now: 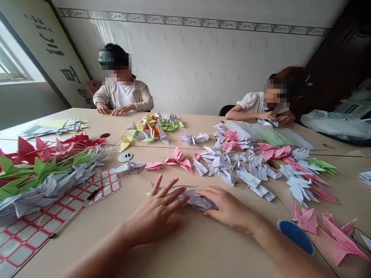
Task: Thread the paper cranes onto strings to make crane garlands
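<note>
A small row of pale lavender folded paper cranes [199, 200] lies on the table right in front of me. Over its left end my left hand [164, 210] is spread, fingers apart and palm down, partly hiding the cranes. My right hand [228, 206] curls its fingers and thumb around the right end of the same row. A thin string shows along the top of the row. Just beyond lie a pink paper crane [178, 159] and a large heap of lavender cranes [218, 164].
Strings of red, green and pale cranes [49, 185] lie left, over red-bordered label sheets [31, 231] with a pen [77, 210]. Pink cranes [333, 233] and a blue disc [295, 236] are at right. Two people [123, 94] sit across the table, both handling paper.
</note>
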{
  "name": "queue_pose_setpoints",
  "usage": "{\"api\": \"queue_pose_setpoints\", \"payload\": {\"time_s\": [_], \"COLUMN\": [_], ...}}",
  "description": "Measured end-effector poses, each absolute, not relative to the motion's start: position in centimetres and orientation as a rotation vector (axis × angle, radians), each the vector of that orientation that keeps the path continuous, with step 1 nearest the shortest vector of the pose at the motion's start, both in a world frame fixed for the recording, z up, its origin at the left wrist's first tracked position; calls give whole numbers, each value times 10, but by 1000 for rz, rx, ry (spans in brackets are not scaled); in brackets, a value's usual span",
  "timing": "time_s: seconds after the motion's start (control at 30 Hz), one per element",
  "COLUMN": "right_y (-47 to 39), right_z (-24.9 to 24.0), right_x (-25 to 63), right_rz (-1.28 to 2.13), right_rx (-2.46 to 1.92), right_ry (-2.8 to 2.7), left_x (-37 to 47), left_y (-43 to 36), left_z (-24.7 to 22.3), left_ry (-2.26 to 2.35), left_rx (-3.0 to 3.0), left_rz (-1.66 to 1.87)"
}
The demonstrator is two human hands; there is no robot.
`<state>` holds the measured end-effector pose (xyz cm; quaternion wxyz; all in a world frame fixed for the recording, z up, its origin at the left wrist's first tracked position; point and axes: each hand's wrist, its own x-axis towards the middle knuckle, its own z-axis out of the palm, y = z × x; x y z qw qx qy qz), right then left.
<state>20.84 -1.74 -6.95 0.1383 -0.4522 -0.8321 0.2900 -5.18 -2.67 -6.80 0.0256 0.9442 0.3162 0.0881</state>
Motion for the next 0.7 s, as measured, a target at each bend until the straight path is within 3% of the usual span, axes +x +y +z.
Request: {"api": "queue_pose_setpoints", "payload": {"time_s": [0.7], "right_y": [-10], "right_z": [-69], "right_x": [228], "right_rz": [674], "right_rx": [-1410], "right_ry": [-2413], "left_x": [-57], "left_y": [-15], "left_z": [-76], "left_ry": [1087], "left_rx": [2832], "left_rz": [365]}}
